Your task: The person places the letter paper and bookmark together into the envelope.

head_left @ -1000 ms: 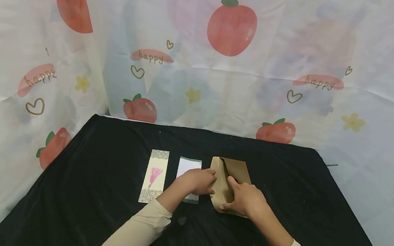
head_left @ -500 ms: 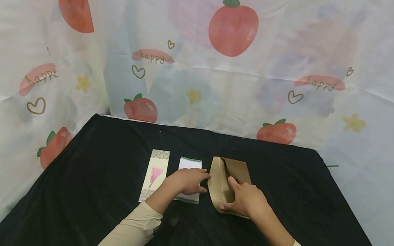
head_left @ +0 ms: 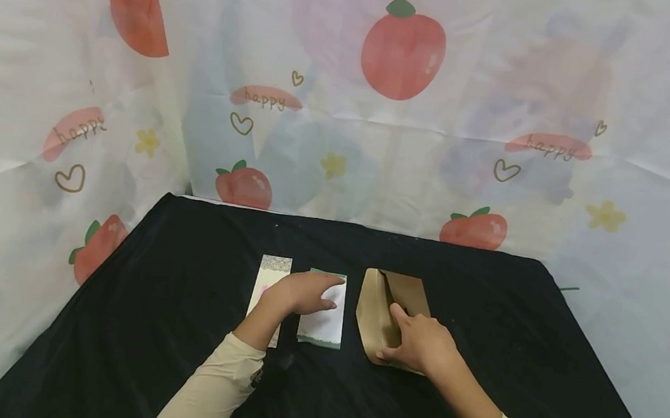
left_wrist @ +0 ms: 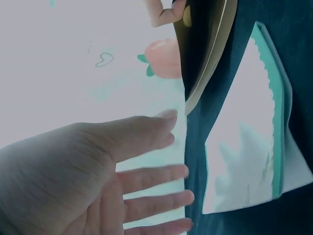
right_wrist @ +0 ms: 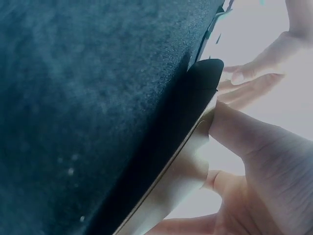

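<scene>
A brown paper envelope lies at the right of the row with its flap lifted and its mouth parted. My right hand grips it at the mouth, thumb and fingers spread along the opening; the right wrist view shows its edge between them. To the left, a white card with green scalloped borders sits under my left hand. That hand hovers with fingers extended, holding nothing. In the left wrist view the card looks layered, apart from the fingertips. A cream, lace-patterned strip is partly hidden behind the left hand.
Black cloth covers the table. A pale fabric backdrop printed with red fruit, hearts and "happy" hangs behind it and along both sides.
My left hand has drawn away from the envelope's flap, moving left over the white card and covering the strip's pink tassel. The right hand keeps its place on the envelope.
</scene>
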Tool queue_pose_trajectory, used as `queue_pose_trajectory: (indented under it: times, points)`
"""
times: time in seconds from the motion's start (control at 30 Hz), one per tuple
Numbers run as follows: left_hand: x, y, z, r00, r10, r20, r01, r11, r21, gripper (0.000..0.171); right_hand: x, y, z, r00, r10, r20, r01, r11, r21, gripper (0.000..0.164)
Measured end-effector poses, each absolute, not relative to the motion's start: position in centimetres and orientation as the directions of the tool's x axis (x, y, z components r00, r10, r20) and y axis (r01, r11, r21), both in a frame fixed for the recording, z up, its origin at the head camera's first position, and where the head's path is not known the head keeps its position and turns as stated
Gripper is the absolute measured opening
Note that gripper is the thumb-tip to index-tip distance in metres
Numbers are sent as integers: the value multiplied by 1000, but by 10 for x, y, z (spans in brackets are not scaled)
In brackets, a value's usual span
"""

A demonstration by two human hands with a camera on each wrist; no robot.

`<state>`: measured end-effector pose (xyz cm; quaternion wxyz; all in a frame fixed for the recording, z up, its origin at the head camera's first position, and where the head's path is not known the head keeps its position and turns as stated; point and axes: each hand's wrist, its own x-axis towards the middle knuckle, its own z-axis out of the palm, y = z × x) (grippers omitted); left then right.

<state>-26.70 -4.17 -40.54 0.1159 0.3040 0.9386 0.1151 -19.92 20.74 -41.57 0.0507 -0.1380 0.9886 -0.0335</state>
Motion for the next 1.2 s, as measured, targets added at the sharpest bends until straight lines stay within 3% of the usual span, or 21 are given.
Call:
queue_pose_trajectory:
  times: [0.37,0.83,1.2]
  points:
    - [-272,-61,-406,-884,431,-181,353,870,345,50,-199,207,-416,-956,-274,-105,-266,961,-78,70]
    - [-285,-89,-413,-850,469,-239,282,789,545,58,-199,208,-412,-954,-273,-120,-263,960,-95,68]
    - [-290,-78,-426,-905,379,-192,186,760,623,62,-200,206,-413,-953,-276,-125,-266,960,-90,68]
